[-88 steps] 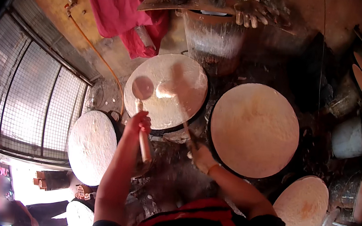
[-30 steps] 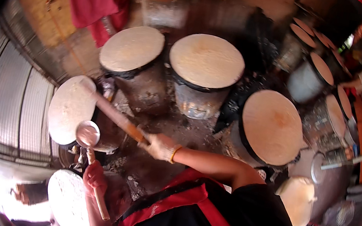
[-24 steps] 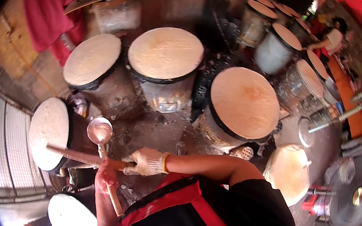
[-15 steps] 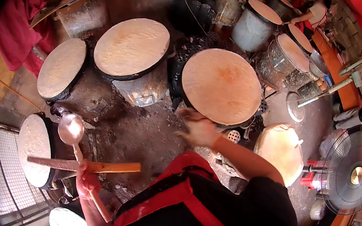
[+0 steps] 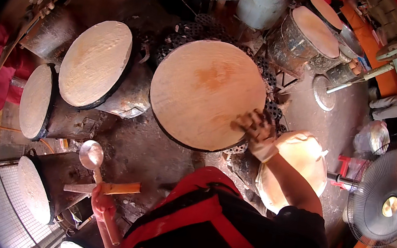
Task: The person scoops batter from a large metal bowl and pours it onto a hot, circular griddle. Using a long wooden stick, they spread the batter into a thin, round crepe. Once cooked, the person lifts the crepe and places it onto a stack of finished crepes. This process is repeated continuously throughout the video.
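My left hand point(image 5: 104, 202) is closed around the handle of a metal ladle point(image 5: 91, 154) and a flat spreader with a wooden grip point(image 5: 121, 187), which cross each other. The ladle's bowl points away from me. My right hand point(image 5: 259, 135), slightly blurred and apparently gloved, is over the near right edge of a large round flatbread point(image 5: 202, 94). Its fingers are spread; whether they touch the flatbread I cannot tell. The flatbread covers a round griddle and has a browner patch near its middle. Beside my right wrist lies a pale stack of round flatbreads point(image 5: 296, 170).
More batter-covered griddles on drum stoves stand to the left point(image 5: 96, 64), point(image 5: 36, 101), point(image 5: 34, 190) and at the far right point(image 5: 315, 31). A standing fan point(image 5: 386, 198) is at the right. Perforated coal briquettes point(image 5: 175, 39) lie behind the middle griddle.
My right hand has moved right and away from me, from the near edge of the middle flatbread to its right edge, fingers spreading. My left hand still holds both tools. The view has shifted.
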### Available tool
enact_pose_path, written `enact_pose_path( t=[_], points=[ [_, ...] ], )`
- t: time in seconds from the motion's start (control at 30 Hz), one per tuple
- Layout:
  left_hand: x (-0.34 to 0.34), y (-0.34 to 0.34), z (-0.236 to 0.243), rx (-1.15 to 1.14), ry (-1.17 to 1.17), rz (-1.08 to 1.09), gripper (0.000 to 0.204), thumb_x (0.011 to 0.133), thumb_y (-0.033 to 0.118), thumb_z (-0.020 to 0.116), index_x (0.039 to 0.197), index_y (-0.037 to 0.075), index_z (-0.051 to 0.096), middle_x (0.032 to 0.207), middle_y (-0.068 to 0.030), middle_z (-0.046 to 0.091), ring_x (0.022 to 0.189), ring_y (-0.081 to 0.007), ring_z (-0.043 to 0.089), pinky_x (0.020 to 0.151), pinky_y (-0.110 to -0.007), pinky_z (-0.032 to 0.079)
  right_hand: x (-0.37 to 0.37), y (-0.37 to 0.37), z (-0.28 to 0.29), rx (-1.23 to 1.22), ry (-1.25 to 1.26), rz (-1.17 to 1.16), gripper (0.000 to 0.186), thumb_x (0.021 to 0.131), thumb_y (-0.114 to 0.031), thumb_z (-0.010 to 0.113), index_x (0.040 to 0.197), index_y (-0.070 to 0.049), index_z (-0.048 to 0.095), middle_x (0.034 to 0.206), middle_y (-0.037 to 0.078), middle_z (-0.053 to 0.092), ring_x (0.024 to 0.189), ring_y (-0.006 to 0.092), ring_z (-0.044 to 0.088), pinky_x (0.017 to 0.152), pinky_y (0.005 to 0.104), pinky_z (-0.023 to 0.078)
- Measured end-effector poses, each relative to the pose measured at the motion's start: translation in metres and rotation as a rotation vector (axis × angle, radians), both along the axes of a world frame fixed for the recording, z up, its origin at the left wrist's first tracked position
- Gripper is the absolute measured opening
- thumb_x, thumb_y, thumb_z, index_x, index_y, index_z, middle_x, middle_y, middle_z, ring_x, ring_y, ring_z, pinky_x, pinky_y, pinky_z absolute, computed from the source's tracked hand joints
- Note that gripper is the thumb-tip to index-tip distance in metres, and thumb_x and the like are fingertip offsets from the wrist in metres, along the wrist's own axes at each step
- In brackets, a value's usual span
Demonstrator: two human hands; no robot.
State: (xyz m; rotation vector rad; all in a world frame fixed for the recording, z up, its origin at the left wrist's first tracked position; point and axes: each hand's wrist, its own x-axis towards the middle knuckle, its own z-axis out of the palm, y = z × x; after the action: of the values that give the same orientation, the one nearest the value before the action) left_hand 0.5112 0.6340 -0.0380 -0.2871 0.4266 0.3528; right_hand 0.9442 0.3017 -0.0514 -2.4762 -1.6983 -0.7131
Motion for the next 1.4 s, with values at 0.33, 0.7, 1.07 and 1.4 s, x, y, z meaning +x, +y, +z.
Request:
enact_pose_path(
  t=[0.33, 0.7, 1.07, 1.4],
  points=[
    [0.035, -0.038, 0.01, -0.018, 0.112, 0.047, 0.033, 0.098, 0.024, 0.034, 0.105, -0.002, 0.053, 0.05, 0.0018, 0.039, 0.033, -0.0092, 0.037, 0.032, -0.024, 0.035, 0.022, 0.034, 0.026, 0.39, 0.432, 0.106, 0.029, 0.059, 0.001, 0.067, 0.083, -0.015, 0.068, 0.094, 0.002, 0.064, 0.098, 0.0217, 0.06, 0.098, 0.046, 0.042],
    [-0.03, -0.054, -0.006, 0.046, 0.092, 0.002, 0.024, 0.097, 0.022, 0.036, 0.081, 0.007, 0.047, 0.049, 0.0028, 0.039, 0.033, -0.0106, 0.039, 0.031, -0.023, 0.035, 0.041, 0.058, 0.119, 0.956, 0.173, -0.128, 0.019, 0.074, -0.012, 0.074, 0.089, -0.005, 0.065, 0.098, 0.01, 0.065, 0.085, 0.0243, 0.064, 0.072, 0.0325, 0.051],
    [-0.084, -0.092, -0.038, -0.032, -0.021, -0.201, 0.024, 0.098, 0.022, 0.032, 0.078, 0.01, 0.038, 0.053, 0.0022, 0.037, 0.038, -0.0102, 0.037, 0.036, -0.025, 0.037, 0.039, -0.189, 0.154, 1.211, 0.908, -0.673, 0.036, 0.081, -0.026, 0.07, 0.1, 0.004, 0.062, 0.087, 0.008, 0.064, 0.071, 0.0162, 0.057, 0.065, 0.0286, 0.047],
    [-0.058, -0.162, -0.032, -0.026, 0.064, -0.299, 0.029, 0.099, 0.024, 0.033, 0.084, 0.007, 0.051, 0.051, 0.0029, 0.04, 0.037, -0.0091, 0.04, 0.035, -0.024, 0.036, -0.06, -0.495, -0.061, 0.978, 0.935, -1.386, 0.031, 0.08, -0.023, 0.069, 0.099, 0.001, 0.065, 0.088, 0.007, 0.065, 0.077, 0.0147, 0.06, 0.068, 0.03, 0.049]
  ],
)
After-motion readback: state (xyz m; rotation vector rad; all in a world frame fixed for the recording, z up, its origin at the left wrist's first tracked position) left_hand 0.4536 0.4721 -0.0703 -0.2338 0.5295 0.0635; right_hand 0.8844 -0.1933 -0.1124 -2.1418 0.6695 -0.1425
